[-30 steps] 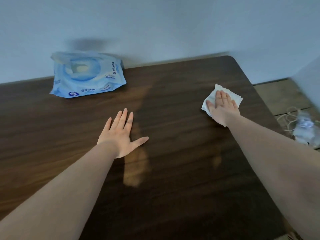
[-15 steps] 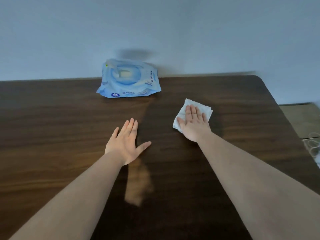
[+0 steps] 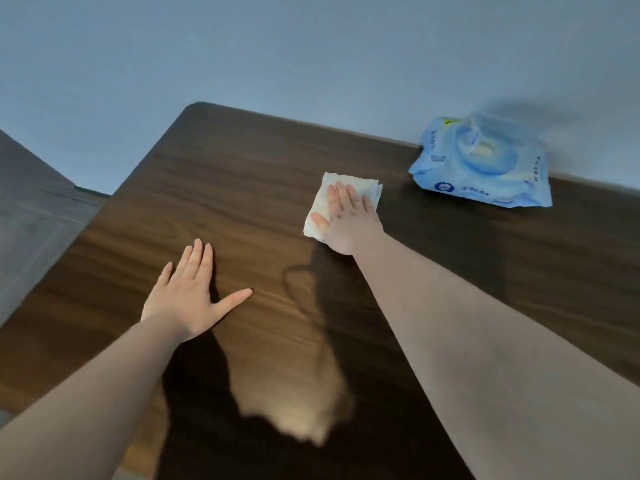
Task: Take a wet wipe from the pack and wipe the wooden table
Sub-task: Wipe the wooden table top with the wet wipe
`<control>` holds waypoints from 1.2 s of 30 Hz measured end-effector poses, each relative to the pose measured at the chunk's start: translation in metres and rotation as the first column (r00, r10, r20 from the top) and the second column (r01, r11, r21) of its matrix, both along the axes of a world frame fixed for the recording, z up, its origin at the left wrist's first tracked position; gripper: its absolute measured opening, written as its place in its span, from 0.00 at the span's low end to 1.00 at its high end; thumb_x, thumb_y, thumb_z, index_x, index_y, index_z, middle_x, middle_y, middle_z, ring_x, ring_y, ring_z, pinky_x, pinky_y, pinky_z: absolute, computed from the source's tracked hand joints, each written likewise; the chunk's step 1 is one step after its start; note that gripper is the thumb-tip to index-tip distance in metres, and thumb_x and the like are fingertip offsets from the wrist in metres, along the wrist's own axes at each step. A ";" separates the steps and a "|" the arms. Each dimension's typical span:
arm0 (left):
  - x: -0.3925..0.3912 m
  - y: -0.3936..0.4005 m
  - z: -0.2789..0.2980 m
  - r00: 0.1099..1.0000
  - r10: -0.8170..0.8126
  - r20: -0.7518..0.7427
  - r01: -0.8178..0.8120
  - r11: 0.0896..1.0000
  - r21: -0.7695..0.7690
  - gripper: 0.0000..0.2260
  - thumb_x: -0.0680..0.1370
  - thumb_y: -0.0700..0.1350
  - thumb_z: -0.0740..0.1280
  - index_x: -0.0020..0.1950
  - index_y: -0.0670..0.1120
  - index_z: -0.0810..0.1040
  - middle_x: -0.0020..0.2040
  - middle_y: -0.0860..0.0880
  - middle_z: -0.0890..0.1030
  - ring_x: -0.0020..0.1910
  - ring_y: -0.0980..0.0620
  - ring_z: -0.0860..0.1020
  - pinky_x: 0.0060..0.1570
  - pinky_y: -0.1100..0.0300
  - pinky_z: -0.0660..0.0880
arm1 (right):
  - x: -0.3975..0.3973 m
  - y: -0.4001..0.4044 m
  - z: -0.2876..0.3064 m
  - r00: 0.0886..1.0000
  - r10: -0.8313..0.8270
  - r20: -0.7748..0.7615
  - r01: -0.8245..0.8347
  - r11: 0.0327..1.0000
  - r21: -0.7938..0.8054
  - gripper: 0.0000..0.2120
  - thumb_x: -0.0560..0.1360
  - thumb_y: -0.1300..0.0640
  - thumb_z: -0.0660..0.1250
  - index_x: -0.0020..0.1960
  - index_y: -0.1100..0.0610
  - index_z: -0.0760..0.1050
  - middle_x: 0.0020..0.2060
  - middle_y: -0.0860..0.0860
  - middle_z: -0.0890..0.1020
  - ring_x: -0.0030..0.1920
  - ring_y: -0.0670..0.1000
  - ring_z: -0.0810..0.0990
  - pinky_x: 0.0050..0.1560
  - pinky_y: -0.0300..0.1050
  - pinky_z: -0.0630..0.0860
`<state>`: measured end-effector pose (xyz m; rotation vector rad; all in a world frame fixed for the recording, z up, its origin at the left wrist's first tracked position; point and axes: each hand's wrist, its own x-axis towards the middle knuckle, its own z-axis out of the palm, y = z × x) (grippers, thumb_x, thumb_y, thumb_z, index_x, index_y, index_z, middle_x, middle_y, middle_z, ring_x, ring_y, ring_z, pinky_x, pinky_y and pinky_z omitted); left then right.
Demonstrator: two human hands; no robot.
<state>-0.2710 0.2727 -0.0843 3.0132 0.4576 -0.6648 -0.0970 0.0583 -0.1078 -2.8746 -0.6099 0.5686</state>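
Dark wooden table [image 3: 242, 188] — right hand [image 3: 349, 223] flat on wipe [image 3: 322, 202], left hand [image 3: 190, 299] splayed.

Prob. a plain home rm: dark wood-grain desk [image 3: 242, 174] w/ far edge vs bare blue-grey wall [image 3: 311, 46], household wet-wipe pack [image 3: 481, 168] by far right edge, grey floor [image 3: 31, 220] past desk's left edge.

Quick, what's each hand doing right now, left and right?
Left hand: open, flat on the table, holding nothing.
Right hand: open, palm pressing the wipe flat on the table.
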 end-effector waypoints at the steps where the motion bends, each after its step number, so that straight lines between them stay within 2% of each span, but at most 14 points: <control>1: -0.008 0.011 -0.001 1.000 0.028 -0.008 -0.028 1.000 -0.012 0.51 0.64 0.77 0.40 0.77 0.46 0.36 0.78 0.49 0.36 0.76 0.53 0.38 0.75 0.50 0.43 | 0.000 0.020 0.000 1.000 0.022 0.006 -0.022 1.000 0.003 0.32 0.80 0.40 0.41 0.78 0.56 0.39 0.78 0.50 0.42 0.77 0.50 0.39 0.75 0.52 0.37; 5: -0.022 0.028 -0.012 0.998 0.049 0.045 -0.045 0.996 -0.071 0.52 0.62 0.79 0.38 0.76 0.47 0.34 0.76 0.52 0.33 0.75 0.54 0.35 0.73 0.48 0.39 | -0.001 0.090 -0.002 0.991 0.130 0.037 -0.130 0.991 0.014 0.32 0.81 0.41 0.42 0.78 0.56 0.41 0.78 0.51 0.44 0.77 0.51 0.41 0.75 0.54 0.38; 10: -0.021 0.030 -0.018 0.995 0.037 0.090 -0.031 0.997 -0.069 0.53 0.61 0.80 0.35 0.76 0.48 0.35 0.77 0.52 0.35 0.75 0.54 0.35 0.72 0.48 0.38 | -0.008 0.151 -0.005 0.974 0.220 0.060 -0.222 0.975 0.015 0.32 0.81 0.40 0.42 0.78 0.56 0.41 0.78 0.51 0.44 0.77 0.51 0.42 0.75 0.53 0.39; 20: -0.018 0.038 -0.021 0.993 0.058 0.103 -0.048 0.994 -0.097 0.55 0.59 0.80 0.34 0.76 0.47 0.35 0.78 0.49 0.37 0.76 0.51 0.36 0.73 0.47 0.38 | -0.044 0.186 -0.003 0.940 0.337 0.053 -0.339 0.941 0.029 0.32 0.80 0.40 0.41 0.78 0.56 0.40 0.78 0.51 0.43 0.77 0.51 0.41 0.76 0.52 0.39; 22: -0.026 0.022 -0.015 0.996 0.003 0.084 0.005 0.996 -0.091 0.54 0.61 0.80 0.36 0.76 0.46 0.34 0.78 0.48 0.36 0.76 0.50 0.36 0.73 0.47 0.39 | -0.064 0.161 0.001 0.943 0.324 0.078 -0.326 0.945 0.014 0.32 0.80 0.39 0.41 0.78 0.55 0.40 0.78 0.50 0.43 0.77 0.51 0.41 0.75 0.52 0.39; 26: -0.023 0.027 -0.013 0.997 0.074 0.003 -0.073 0.995 -0.071 0.54 0.63 0.78 0.41 0.76 0.42 0.35 0.78 0.44 0.37 0.76 0.47 0.38 0.74 0.48 0.43 | -0.077 0.148 -0.005 0.927 0.368 0.067 -0.370 0.929 0.005 0.32 0.80 0.39 0.41 0.78 0.56 0.40 0.78 0.51 0.43 0.77 0.51 0.41 0.75 0.52 0.39; 29: -0.028 0.017 -0.007 0.997 0.061 -0.036 -0.063 0.996 -0.069 0.55 0.63 0.78 0.42 0.76 0.41 0.36 0.78 0.43 0.37 0.77 0.46 0.38 0.74 0.49 0.44 | -0.087 0.119 -0.001 0.938 0.340 0.069 -0.341 0.940 0.007 0.32 0.80 0.39 0.42 0.78 0.55 0.40 0.78 0.50 0.44 0.77 0.51 0.41 0.74 0.52 0.38; 32: -0.034 -0.007 -0.007 1.000 -0.008 -0.004 0.008 0.998 -0.068 0.54 0.63 0.78 0.41 0.77 0.41 0.38 0.78 0.44 0.38 0.77 0.47 0.40 0.74 0.50 0.45 | -0.094 0.078 0.000 0.960 0.279 0.029 -0.280 0.960 0.024 0.32 0.80 0.39 0.42 0.78 0.54 0.38 0.78 0.49 0.42 0.77 0.50 0.39 0.74 0.51 0.36; 36: -0.036 -0.055 -0.007 0.990 -0.129 0.056 0.134 0.987 -0.094 0.49 0.68 0.76 0.43 0.77 0.43 0.38 0.78 0.46 0.39 0.77 0.50 0.39 0.75 0.51 0.44 | -0.099 0.011 0.002 0.987 0.161 0.011 -0.161 0.987 0.026 0.32 0.80 0.39 0.41 0.78 0.53 0.38 0.78 0.49 0.41 0.77 0.49 0.37 0.74 0.50 0.35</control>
